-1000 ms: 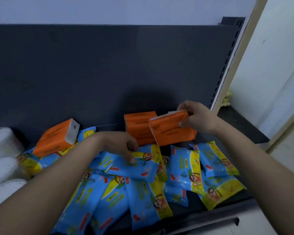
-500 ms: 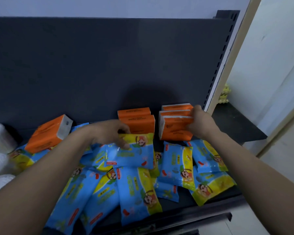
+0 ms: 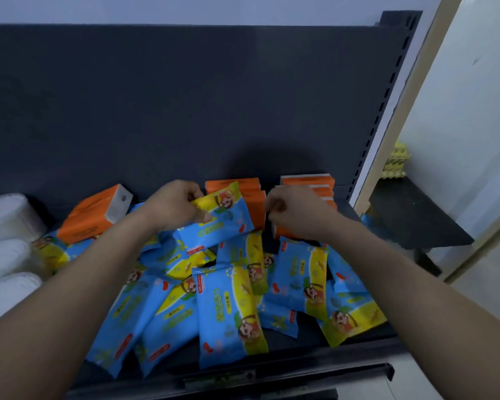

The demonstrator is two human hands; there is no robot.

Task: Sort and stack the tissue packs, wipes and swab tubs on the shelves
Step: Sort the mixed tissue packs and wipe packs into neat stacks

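My left hand [image 3: 175, 204] grips a blue and yellow wipes pack [image 3: 220, 217] by its top left corner and holds it lifted above the pile. Several more wipes packs [image 3: 228, 316] lie scattered over the dark shelf [image 3: 286, 368]. My right hand [image 3: 296, 210] is curled in front of a stack of orange tissue packs [image 3: 309, 183] at the back right, holding nothing. Another orange stack [image 3: 251, 186] stands behind the lifted pack. One orange tissue pack [image 3: 96, 215] lies tilted at the back left. White swab tubs [image 3: 9, 215] sit at the far left.
The shelf's dark back panel [image 3: 185, 111] rises behind everything. A slotted upright [image 3: 387, 111] bounds the shelf on the right. Beyond it are a lower black shelf [image 3: 410, 223] and a yellow item [image 3: 397, 164] by the wall.
My right hand set its orange tissue pack on the right stack and let go. My left hand took hold of a wipes pack and raised it toward the back.
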